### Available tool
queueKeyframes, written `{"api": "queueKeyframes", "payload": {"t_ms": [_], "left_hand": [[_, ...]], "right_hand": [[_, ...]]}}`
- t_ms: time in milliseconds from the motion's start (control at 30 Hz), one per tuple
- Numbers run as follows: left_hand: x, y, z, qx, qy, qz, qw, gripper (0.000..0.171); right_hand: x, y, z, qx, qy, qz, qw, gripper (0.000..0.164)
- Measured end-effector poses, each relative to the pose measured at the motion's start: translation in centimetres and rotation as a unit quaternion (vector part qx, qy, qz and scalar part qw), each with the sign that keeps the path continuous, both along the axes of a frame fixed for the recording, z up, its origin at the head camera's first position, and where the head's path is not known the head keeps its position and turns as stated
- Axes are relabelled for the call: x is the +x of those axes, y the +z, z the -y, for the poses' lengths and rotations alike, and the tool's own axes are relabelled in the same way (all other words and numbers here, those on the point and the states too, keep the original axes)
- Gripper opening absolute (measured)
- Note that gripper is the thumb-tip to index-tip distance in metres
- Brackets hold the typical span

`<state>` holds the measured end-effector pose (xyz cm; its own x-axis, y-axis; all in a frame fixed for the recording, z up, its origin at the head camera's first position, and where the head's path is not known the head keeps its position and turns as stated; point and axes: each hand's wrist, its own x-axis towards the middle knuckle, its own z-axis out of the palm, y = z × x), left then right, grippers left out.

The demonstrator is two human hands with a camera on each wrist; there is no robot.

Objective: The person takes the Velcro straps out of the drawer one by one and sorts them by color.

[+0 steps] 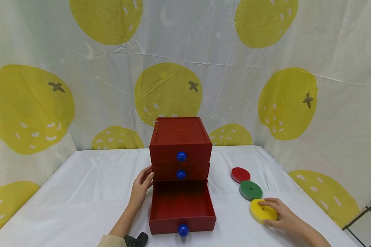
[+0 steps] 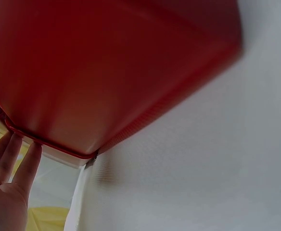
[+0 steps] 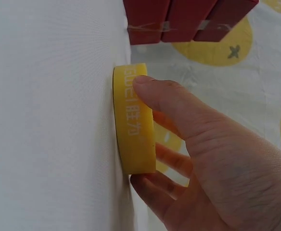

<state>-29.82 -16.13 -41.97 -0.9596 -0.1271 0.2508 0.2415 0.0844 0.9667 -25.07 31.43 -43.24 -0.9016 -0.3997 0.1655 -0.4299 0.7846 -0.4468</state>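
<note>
A red three-drawer cabinet [image 1: 180, 132] with blue knobs stands in the middle of the white-covered table. Its bottom drawer [image 1: 182, 206] is pulled out and looks bare inside; the upper two are closed. My left hand [image 1: 142, 187] rests against the cabinet's left side, fingers extended and touching it, as the left wrist view also shows. On the right, my right hand [image 1: 279, 216] grips a yellow roll of tape [image 3: 134, 120] lying flat on the table. The thumb presses its printed rim and the fingers curve round the other side.
A green roll [image 1: 250, 190] touches or nearly touches the yellow one, and a red roll [image 1: 240, 174] lies behind it. A black strap-like device [image 1: 137, 240] sits by my left wrist. Behind the table hangs a lemon-patterned cloth [image 1: 228, 85].
</note>
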Motion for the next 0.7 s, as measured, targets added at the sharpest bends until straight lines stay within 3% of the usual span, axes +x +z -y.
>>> {"api": "queueKeyframes", "payload": {"t_ms": [200,467,567,700], "left_hand": [[0.1,-0.1,0.0,0.001,0.000,0.000,1.0000,0.042],[0.0,-0.1,-0.1,0.000,0.002,-0.001,1.0000,0.041],[0.0,0.0,0.0,0.001,0.002,-0.002,1.0000,0.041],[0.0,-0.1,-0.1,0.001,0.002,-0.003,1.0000,0.041]], "right_hand": [[0.1,0.0,0.1,0.005,-0.002,0.027,1.000,0.048],[0.3,0.0,0.2,0.010,-0.001,-0.009,1.000,0.042],[0.4,0.4,0.4,0.004,-0.020,0.021,1.000,0.041],[0.5,1.0,0.7,-0.031,-0.061,0.101,0.993,0.049]]}}
